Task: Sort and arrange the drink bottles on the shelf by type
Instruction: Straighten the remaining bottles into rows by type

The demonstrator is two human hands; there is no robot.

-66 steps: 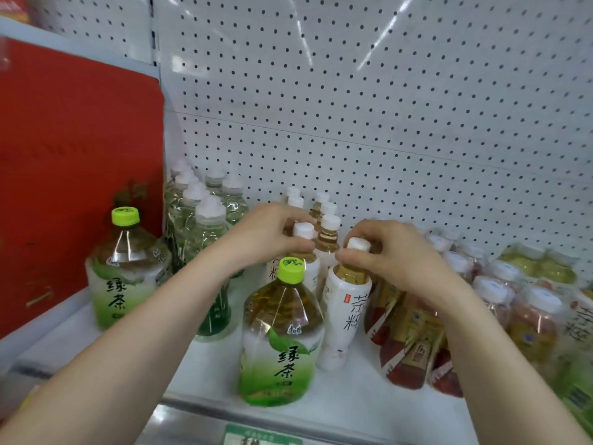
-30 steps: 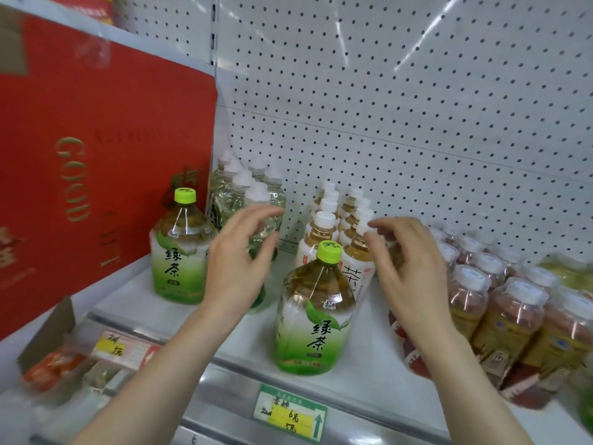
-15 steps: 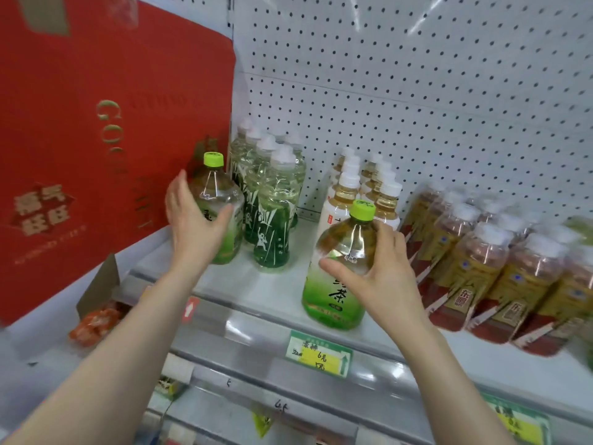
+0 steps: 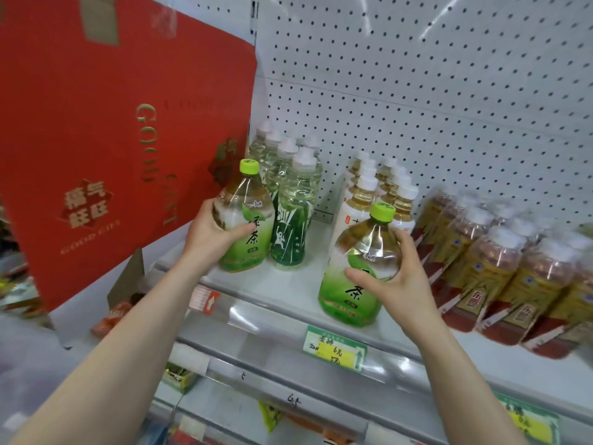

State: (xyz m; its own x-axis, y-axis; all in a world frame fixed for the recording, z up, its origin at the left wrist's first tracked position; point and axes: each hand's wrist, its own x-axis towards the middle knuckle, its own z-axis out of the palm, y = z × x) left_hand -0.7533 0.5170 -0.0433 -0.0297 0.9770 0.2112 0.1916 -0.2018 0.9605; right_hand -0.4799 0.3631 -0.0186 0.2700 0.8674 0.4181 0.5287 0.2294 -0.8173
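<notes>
My left-hand fingers [image 4: 239,234] were curled round the lower left side of a clear plastic green-tea bottle with a lime-green cap [image 4: 245,220], thumb pressing its front label, so my left hand [image 4: 211,234] gripped it firmly. It stood upright at the left end of the white metal shelf [image 4: 288,293], just beside the tall bottles with dark green leaf labels and white caps [image 4: 290,213]. My right-hand fingers [image 4: 404,248] were spread over the shoulder and right side of a second green-tea bottle with the same lime-green cap [image 4: 359,268], thumb across its label, and my right hand [image 4: 398,281] clasped it. That bottle stood near the shelf's front edge, above a green and yellow price tag [image 4: 335,348]. Behind it stood slim white-capped bottles of amber tea [image 4: 365,194] in rows. To the right were blurred amber bottles with red and gold labels [image 4: 500,274]. A large red cardboard gift box with gold lettering [image 4: 112,139] leaned at the left, and white pegboard [image 4: 417,91] backed the shelf.
</notes>
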